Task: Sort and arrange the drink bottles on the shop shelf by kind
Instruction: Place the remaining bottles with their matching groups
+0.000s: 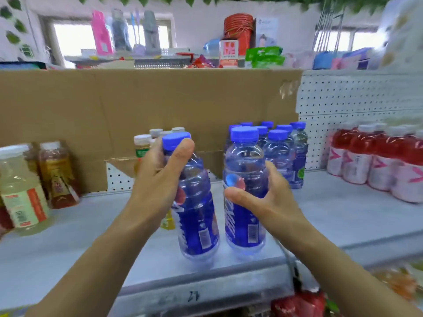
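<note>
Two bare forearms reach in from the bottom edge. The left hand (160, 177) is wrapped round the shoulder and neck of a blue bottle (195, 225), fingers curled behind it and thumb lying up against the cap. The right hand (267, 197) clasps a second blue bottle (243, 227) round its waist, thumb across the front and fingers hidden behind.

Both bottles are of clear, ribbed plastic with rounded shoulders, a wide blue screw cap, blue liquid and a glossy blue wrap label with white lettering and a barcode. They are side by side just inside the front edge of the shelf (91, 236), close together. The left one leans a little to the left and the right one is upright. Whether their bases rest on the shelf cannot be told.

The shelf is pale grey and smooth. Behind the right bottle, a cluster of like blue-capped bottles (283, 152) stands against the back. Towards the right end is a row of red drinks (377, 165) with white-and-pink labels. Behind the left hand are white-capped bottles (143, 147). At the left end stand a pale yellow drink (20, 191) and an amber one (57, 175). A creased brown cardboard sheet (114, 106) covers most of the white perforated back panel (354, 99).
</note>
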### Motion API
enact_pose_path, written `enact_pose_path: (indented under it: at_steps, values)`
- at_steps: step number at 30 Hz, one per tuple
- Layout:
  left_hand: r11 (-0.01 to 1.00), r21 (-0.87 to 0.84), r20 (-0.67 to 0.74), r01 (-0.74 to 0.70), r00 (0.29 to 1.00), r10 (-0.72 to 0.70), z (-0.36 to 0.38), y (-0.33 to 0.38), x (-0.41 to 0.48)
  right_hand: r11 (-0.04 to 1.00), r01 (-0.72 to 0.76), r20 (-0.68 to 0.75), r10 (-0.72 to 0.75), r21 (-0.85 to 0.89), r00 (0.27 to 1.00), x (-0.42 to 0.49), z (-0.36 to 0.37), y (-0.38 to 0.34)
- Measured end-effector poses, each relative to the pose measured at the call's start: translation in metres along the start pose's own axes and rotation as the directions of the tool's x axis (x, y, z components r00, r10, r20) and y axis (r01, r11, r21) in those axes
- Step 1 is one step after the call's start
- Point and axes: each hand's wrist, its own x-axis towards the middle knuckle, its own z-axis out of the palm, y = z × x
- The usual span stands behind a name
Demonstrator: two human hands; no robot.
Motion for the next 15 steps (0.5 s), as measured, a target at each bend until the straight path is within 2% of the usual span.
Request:
enact_pose_path:
  at_steps: [6,9,13,15]
  values:
    - [0.999,-0.035,0.068,0.019,0.998,-0.017,0.104,-0.005,-0.003,1.000,0.003,-0.075,-0.004,-0.014,0.997,0.000,-0.100,0.011]
    - [0.998,-0.049,0.088,0.040,0.995,-0.035,0.146,-0.007,-0.002,0.997,-0.008,-0.103,0.000,-0.074,0.995,0.006,-0.141,0.023]
    - [0.996,-0.053,0.044,0.075,0.996,-0.073,0.197,-0.015,-0.004,0.994,-0.024,-0.187,0.003,-0.111,0.982,0.012,-0.183,0.047]
    - [0.999,-0.023,-0.002,0.039,0.999,-0.039,0.218,-0.021,-0.005,0.994,-0.035,-0.217,0.011,-0.108,0.976,0.016,-0.197,0.059]
